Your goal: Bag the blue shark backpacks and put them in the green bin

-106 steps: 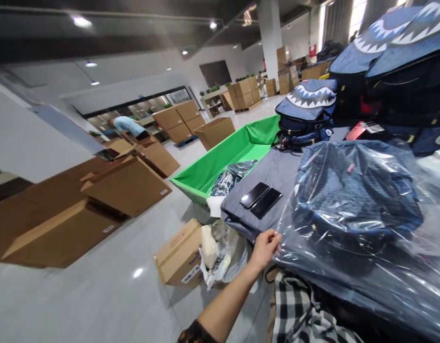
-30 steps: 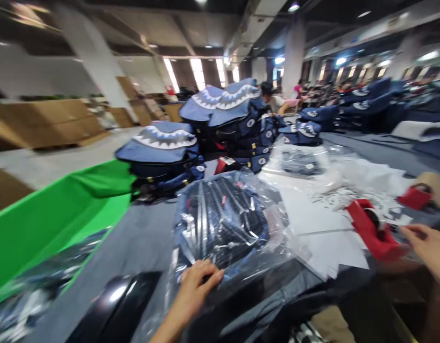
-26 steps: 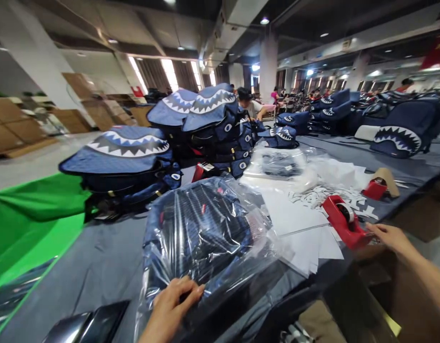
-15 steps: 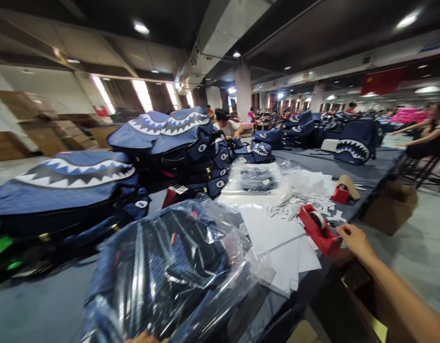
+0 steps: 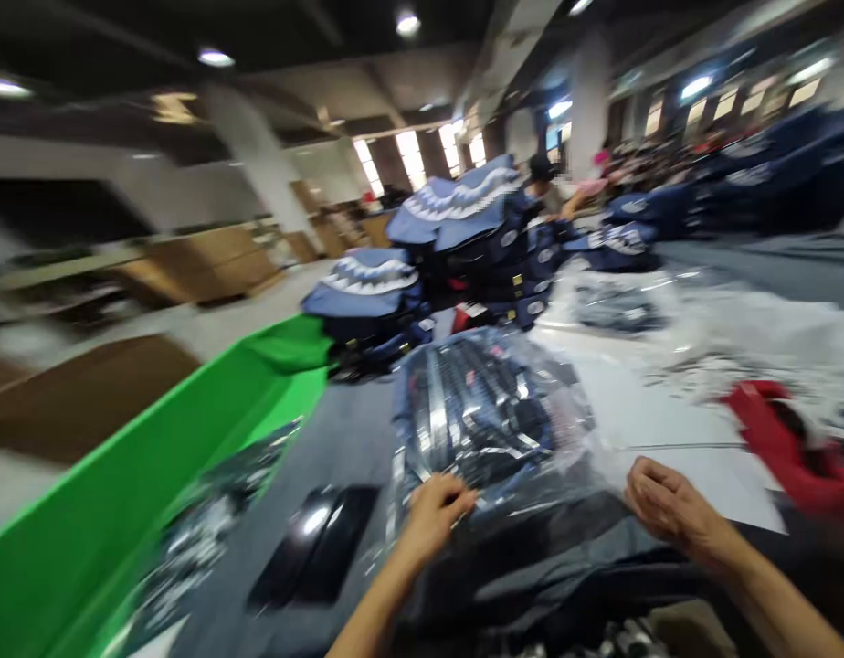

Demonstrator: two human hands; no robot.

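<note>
Your left hand (image 5: 432, 512) rests fingers-down on the near edge of the plastic-wrapped backpack (image 5: 487, 416), pressing the film rather than clenching it, while your right hand (image 5: 665, 503) curls loosely at the bag's right corner; the blur hides whether it pinches the plastic. The backpack lies on the grey table (image 5: 340, 439), between two black phones (image 5: 316, 548) and a red tape dispenser (image 5: 785, 443).

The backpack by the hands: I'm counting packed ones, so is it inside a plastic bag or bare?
Inside a bag. Clear, glossy plastic film covers the navy backpack, and the left hand and right hand rest on its near edge.
</note>
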